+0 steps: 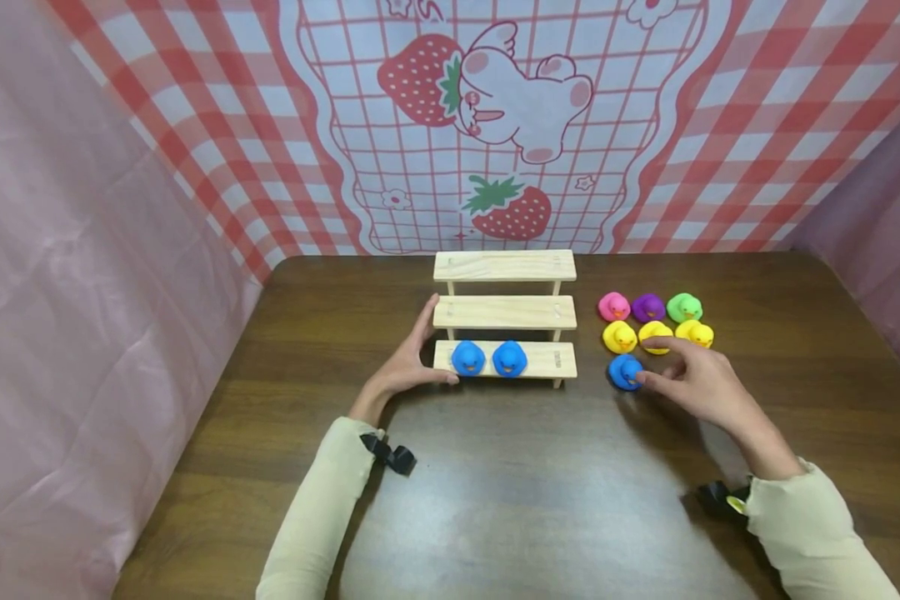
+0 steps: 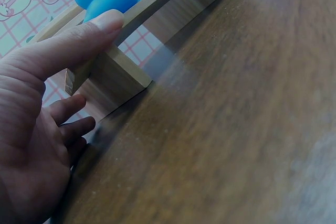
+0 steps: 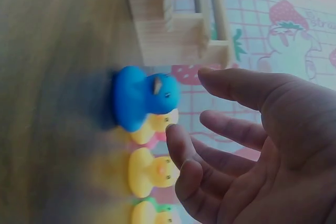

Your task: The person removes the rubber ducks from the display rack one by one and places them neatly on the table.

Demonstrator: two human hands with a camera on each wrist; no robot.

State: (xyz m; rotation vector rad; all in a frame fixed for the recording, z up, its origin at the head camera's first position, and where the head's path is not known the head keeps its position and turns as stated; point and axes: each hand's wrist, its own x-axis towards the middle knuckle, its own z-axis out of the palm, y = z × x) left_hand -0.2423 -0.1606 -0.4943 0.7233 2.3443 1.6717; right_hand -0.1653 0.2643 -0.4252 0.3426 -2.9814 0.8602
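Observation:
A three-step wooden rack (image 1: 504,312) stands on the table, with two blue rubber ducks (image 1: 510,359) side by side on its lowest step. My left hand (image 1: 407,362) holds the rack's left end; its thumb (image 2: 107,22) lies along the front edge of the lowest step, close to a duck. Another blue rubber duck (image 1: 625,372) sits on the table right of the rack. Around it my right hand (image 1: 693,379) is spread, thumb and fingers apart. In the right wrist view a gap shows between the thumb (image 3: 231,85) and this duck (image 3: 131,98).
Behind the loose blue duck is a row of yellow ducks (image 1: 619,337). Farther back sit a pink duck (image 1: 613,307), a purple duck (image 1: 648,307) and a green duck (image 1: 685,307). A checked strawberry-print cloth (image 1: 757,125) hangs behind the brown table (image 1: 495,492).

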